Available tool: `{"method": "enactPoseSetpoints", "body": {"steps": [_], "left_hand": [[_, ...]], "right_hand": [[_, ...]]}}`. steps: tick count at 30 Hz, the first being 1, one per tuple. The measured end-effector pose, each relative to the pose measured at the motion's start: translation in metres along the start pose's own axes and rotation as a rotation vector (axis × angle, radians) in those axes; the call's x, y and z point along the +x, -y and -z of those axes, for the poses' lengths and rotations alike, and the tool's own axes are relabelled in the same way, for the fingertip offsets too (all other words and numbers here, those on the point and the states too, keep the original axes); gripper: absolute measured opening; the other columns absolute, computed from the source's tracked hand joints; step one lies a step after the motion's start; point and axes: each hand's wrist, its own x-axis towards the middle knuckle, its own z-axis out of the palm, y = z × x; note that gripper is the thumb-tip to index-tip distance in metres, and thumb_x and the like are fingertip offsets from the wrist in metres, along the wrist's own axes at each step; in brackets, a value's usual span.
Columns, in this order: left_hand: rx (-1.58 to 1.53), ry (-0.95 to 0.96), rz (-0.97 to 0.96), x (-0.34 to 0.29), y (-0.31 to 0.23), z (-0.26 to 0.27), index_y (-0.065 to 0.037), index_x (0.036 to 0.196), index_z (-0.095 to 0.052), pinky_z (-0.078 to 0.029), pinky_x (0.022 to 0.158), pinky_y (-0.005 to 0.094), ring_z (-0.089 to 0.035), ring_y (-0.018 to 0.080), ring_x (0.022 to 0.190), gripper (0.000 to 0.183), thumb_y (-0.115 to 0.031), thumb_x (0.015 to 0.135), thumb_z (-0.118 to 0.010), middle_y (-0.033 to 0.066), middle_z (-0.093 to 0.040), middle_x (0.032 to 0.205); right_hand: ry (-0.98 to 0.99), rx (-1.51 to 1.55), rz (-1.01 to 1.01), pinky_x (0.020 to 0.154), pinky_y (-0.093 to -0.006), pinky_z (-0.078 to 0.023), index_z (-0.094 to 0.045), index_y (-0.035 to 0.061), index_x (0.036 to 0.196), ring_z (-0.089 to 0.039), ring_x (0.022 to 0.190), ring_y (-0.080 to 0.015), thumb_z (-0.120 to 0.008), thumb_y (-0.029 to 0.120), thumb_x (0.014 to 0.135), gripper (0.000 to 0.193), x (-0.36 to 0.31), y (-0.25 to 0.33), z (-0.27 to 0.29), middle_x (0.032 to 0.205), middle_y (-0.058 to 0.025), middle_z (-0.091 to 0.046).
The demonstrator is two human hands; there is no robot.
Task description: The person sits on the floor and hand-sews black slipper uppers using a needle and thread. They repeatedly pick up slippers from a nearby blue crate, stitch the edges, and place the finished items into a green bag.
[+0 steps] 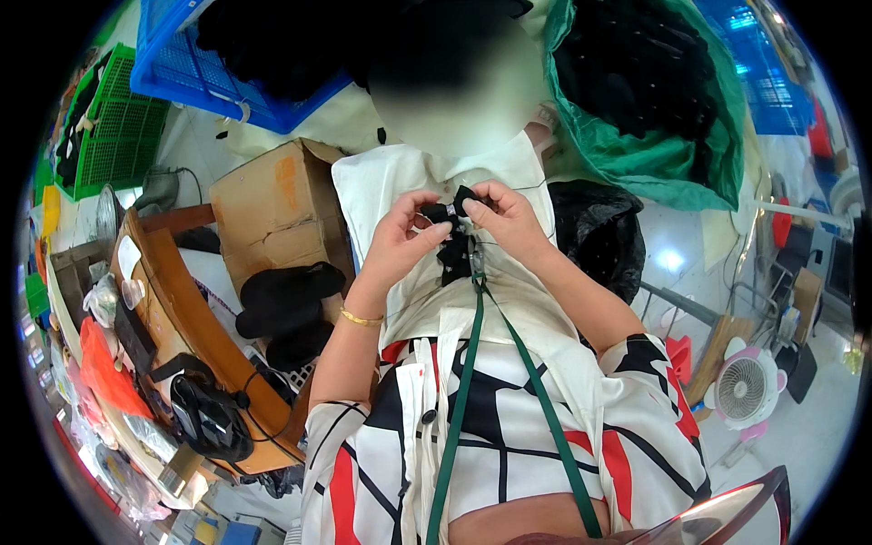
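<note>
In front of my lap, both hands pinch a small black fabric piece (437,213) that looks like a bow, with a pale shiny bit at its middle. My left hand (404,238), a gold bracelet on its wrist, grips one end between thumb and fingers. The other end sits between the thumb and fingers of my right hand (510,222). Just below, more small black pieces (454,261) rest on the white cloth (413,295) across my lap. A green lanyard (466,372) hangs down to them, with a clear or metallic tag at its end.
A cardboard box (263,213) stands at my left, beside black cushion-like items (289,300) and a wooden table (195,341). Ahead are a blue crate (182,68) and a green sack (590,154) of black items. A black plastic bag (604,227) and a fan (747,386) are at right.
</note>
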Motion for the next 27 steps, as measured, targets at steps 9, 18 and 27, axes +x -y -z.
{"method": "enactPoseSetpoints", "body": {"steps": [9, 18, 27], "left_hand": [[-0.39, -0.041, 0.284, -0.003, 0.022, 0.013, -0.004, 0.093, -0.069, -0.046, 0.055, 0.0216, -0.06, 0.0071, 0.068, 0.023, -0.026, 0.097, -0.063, 0.0012, -0.066, 0.079], [-0.117, 0.085, 0.182, -0.016, 0.011, 0.011, -0.003, 0.098, -0.069, -0.046, 0.06, 0.0187, -0.055, 0.0033, 0.069, 0.016, -0.019, 0.094, -0.067, -0.0013, -0.066, 0.082], [0.433, 0.023, -0.193, -0.024, 0.003, 0.014, -0.006, 0.1, -0.069, -0.048, 0.065, 0.0267, -0.059, 0.0153, 0.075, 0.018, -0.007, 0.083, -0.073, 0.0036, -0.065, 0.084]], "right_hand": [[0.033, -0.361, 0.236, 0.076, -0.0262, -0.049, -0.063, -0.0007, 0.111, -0.059, 0.083, -0.012, -0.064, 0.011, 0.092, 0.022, -0.018, 0.0, -0.016, 0.096, -0.0063, -0.062], [0.085, -0.486, 0.182, 0.072, -0.0274, -0.046, -0.067, 0.0008, 0.1, -0.057, 0.078, -0.014, -0.066, 0.009, 0.089, 0.014, -0.013, 0.02, -0.011, 0.086, -0.0052, -0.061], [0.1, -0.759, 0.568, 0.063, -0.0313, -0.045, -0.068, 0.0038, 0.101, -0.056, 0.07, -0.0215, -0.066, 0.004, 0.087, 0.014, -0.023, 0.021, -0.011, 0.079, -0.0078, -0.062]]}}
